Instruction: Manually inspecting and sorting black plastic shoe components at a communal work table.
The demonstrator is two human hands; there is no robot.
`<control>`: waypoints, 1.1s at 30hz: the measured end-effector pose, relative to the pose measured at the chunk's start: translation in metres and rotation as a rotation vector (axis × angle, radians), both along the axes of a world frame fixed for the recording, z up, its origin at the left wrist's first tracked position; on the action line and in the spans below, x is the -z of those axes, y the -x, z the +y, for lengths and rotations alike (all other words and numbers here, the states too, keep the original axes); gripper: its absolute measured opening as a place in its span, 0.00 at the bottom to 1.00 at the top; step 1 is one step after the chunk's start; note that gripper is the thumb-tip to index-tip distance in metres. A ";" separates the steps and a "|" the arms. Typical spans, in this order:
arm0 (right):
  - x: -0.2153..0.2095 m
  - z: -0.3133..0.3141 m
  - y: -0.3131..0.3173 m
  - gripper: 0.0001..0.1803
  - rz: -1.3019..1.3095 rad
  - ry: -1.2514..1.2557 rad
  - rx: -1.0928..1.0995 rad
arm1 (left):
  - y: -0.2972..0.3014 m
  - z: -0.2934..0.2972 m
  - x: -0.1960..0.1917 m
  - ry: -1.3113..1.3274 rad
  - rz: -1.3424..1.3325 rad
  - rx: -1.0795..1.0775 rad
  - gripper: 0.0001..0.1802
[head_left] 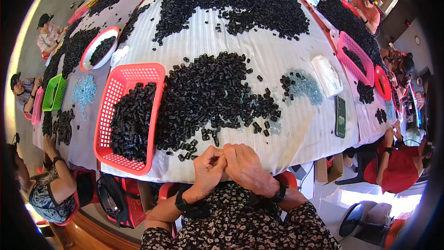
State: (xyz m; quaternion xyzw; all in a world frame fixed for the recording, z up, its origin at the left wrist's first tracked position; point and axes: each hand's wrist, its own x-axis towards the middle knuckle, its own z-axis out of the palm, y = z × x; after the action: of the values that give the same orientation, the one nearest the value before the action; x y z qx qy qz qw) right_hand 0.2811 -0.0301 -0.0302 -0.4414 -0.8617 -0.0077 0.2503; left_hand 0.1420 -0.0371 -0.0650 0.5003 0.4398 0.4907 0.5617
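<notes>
At the table's near edge my left hand (209, 165) and my right hand (246, 164) meet, fingers curled and pinched together. Whatever they hold is too small or hidden to make out. Just beyond them spreads a heap of small black plastic parts (203, 97), with a few loose ones close to my left hand. To the left, a red perforated plastic basket (155, 146) holds many of the same black parts. Right of the heap lies a small pile of clear bluish bits (307, 88) with some black parts at its edge.
A dark phone (340, 118) and a white packet (326, 76) lie to the right. Farther off is a large black heap (231, 4). A white basin (111, 37), a green basket (54, 93) and a pink basket (356, 48) stand on side tables, where other people sit.
</notes>
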 end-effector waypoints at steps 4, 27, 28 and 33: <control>0.008 -0.006 0.004 0.18 -0.046 0.022 0.036 | -0.002 -0.001 0.007 -0.020 -0.045 -0.055 0.02; 0.012 0.005 -0.138 0.06 0.370 0.448 0.556 | 0.092 0.041 -0.072 -0.295 0.170 -0.514 0.03; 0.015 0.005 -0.135 0.06 0.372 0.449 0.553 | 0.104 0.043 -0.072 -0.348 0.221 -0.515 0.03; 0.031 0.007 -0.130 0.06 0.172 0.302 0.538 | 0.155 0.041 -0.058 -0.327 0.671 -0.616 0.05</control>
State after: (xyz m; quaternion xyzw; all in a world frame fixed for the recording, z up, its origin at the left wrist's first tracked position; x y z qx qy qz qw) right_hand 0.4107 -0.0233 -0.0608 -0.6847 -0.6810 0.0919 0.2428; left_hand -0.0133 0.0040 -0.0072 0.5592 0.6415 0.5085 0.1312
